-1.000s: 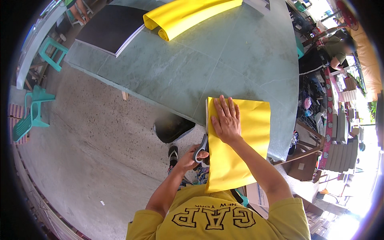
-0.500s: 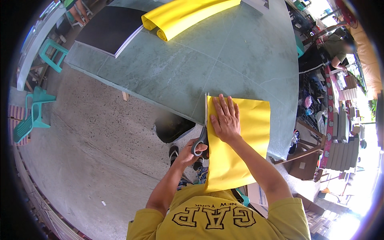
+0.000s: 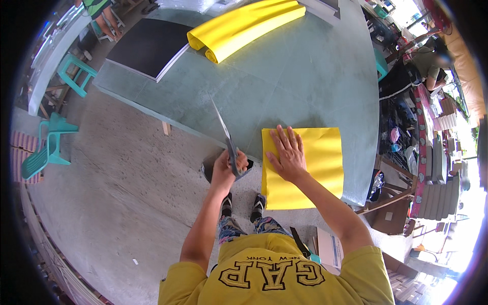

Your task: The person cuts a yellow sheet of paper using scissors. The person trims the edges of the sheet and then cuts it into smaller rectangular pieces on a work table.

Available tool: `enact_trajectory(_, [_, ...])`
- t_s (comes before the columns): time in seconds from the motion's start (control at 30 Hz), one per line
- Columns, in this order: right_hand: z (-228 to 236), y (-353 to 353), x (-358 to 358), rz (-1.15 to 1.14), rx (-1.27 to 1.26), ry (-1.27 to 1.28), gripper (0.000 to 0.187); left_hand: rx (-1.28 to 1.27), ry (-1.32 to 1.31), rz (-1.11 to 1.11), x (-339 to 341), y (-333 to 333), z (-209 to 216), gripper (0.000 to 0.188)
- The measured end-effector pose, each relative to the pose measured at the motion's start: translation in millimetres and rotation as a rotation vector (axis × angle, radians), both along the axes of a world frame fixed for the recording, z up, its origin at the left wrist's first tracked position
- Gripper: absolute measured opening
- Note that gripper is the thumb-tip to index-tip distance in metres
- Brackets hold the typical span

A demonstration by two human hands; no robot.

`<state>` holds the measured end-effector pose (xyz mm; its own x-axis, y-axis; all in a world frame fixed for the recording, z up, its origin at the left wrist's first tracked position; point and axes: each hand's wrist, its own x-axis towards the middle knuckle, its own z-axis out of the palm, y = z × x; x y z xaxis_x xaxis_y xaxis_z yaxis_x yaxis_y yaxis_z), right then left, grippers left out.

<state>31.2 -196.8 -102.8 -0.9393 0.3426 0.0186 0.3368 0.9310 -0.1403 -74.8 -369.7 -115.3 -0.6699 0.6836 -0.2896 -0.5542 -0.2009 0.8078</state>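
Observation:
My left hand (image 3: pixel 231 165) is closed round the dark handles of a pair of scissors (image 3: pixel 225 127). Their long pale blades point up and to the left, apart from any sheet. Flat on a yellow sheet (image 3: pixel 317 168) lies my right hand (image 3: pixel 288 155), fingers stretched out near the sheet's upper left corner. That sheet rests on the green-grey table (image 3: pixel 244 86), its lower part hanging over the near edge. I cannot tell whether it is folded or layered.
A yellow roll (image 3: pixel 244 28) of sheet material lies at the table's far side, beside a black-topped stack of boards (image 3: pixel 147 48). Green plastic stools (image 3: pixel 76 75) stand at the left. On the right, another person (image 3: pixel 432 66) is near shelves of stacked grey pieces (image 3: pixel 439 198).
The scissors in my left hand have moved from the yellow sheet's left edge up and leftward, clear of it. My right hand stays on the sheet, whose lower end now sits higher.

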Motion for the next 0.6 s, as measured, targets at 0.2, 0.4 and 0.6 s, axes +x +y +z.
enact_trajectory(0.2, [-4, 1, 1, 0.029, -0.015, 0.075, 0.055, -0.453, 0.409, -0.021, 66, 4, -36, 0.025])
enact_trajectory(0.4, [-9, 13, 8, 0.037, -0.292, 0.316, 0.041, -0.159, 0.093, 0.108, 76, 12, -34, 0.021])
enact_trajectory(0.6, [12, 43, 10, 0.061, -0.333, 0.310, 0.029, 0.068, -0.092, -0.109, 95, 43, 5, 0.031])
